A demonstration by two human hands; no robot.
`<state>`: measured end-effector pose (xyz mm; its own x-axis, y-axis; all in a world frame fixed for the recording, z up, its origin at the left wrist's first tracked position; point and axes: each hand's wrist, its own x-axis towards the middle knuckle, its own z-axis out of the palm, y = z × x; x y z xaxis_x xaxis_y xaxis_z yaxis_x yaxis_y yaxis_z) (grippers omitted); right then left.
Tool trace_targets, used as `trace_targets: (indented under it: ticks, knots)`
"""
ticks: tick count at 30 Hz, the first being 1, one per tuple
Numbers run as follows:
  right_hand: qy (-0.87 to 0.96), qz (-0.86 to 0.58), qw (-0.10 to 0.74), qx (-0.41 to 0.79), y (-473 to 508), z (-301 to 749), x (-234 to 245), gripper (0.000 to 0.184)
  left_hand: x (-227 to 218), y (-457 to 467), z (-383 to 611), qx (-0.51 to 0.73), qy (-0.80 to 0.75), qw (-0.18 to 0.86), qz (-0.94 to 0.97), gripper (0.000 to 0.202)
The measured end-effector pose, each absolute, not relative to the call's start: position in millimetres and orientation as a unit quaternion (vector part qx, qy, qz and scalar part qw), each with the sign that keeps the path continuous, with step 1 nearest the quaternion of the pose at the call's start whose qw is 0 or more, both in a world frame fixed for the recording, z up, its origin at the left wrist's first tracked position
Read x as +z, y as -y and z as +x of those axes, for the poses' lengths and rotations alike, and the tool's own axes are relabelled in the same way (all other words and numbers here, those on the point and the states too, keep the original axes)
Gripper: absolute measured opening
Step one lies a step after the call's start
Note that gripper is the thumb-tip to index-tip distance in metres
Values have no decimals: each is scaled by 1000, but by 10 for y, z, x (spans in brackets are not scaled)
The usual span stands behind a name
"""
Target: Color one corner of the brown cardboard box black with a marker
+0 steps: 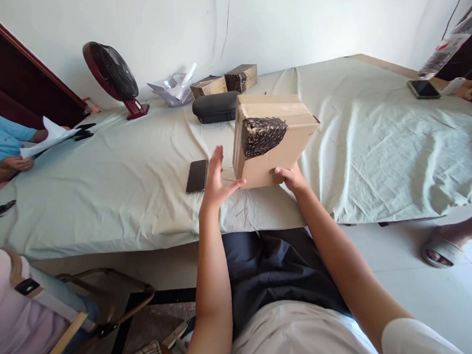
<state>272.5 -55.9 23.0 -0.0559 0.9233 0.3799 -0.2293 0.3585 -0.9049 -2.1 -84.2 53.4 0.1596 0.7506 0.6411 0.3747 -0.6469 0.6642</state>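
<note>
A brown cardboard box (pixel 272 165) is tilted up over the near part of the table, with a patch of dense black scribble on one corner. My right hand (pixel 293 177) grips its lower edge, thumb on the near face and the other fingers hidden beneath or behind. To the left of the box is my left hand (pixel 218 184), fingers spread and thumb pointing at the box's lower left corner; whether the thumb tip touches it I cannot tell. A dark phone (pixel 197 176) lies flat on the cloth just left of that hand.
Behind the box sit a black zip case (pixel 215 108), two small cartons (pixel 241 78) and a clear plastic bag (pixel 177 91). A red fan (pixel 113 75) stands back left. At right are a bottle (pixel 448 48) and another phone (pixel 424 89). A person in blue (pixel 6 131) holds paper at left.
</note>
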Motion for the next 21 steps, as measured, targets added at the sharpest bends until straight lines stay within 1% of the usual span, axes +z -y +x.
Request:
trace_targets:
  ticks: [1, 2, 3, 5, 7, 13, 15, 18, 21]
  knots:
    - [556, -314, 598, 484, 566, 2720, 224, 88, 683, 840, -27, 546, -360, 167, 738, 122]
    - [562, -315, 582, 497, 576, 2710, 223, 90, 828, 844, -10, 559, -344, 160, 737, 122]
    - [569, -317, 564, 508, 590, 2698, 227, 92, 961, 854, 25, 568, -331, 155, 737, 118]
    - [582, -315, 537, 523, 623, 2673, 245, 96, 1169, 885, 129, 588, -305, 131, 738, 100]
    - [592, -307, 524, 530, 652, 2659, 265, 97, 1279, 918, 226, 598, -299, 116, 734, 83]
    - [610, -294, 506, 535, 678, 2653, 263, 100, 1250, 950, 219, 597, -322, 86, 729, 58]
    - [612, -297, 501, 534, 677, 2647, 255, 99, 1231, 964, 184, 597, -329, 95, 726, 51]
    - [613, -297, 500, 534, 683, 2639, 267, 98, 1213, 1007, 199, 604, -331, 117, 715, 49]
    - [613, -293, 502, 536, 693, 2640, 296, 98, 1187, 1053, 273, 620, -318, 113, 708, 57]
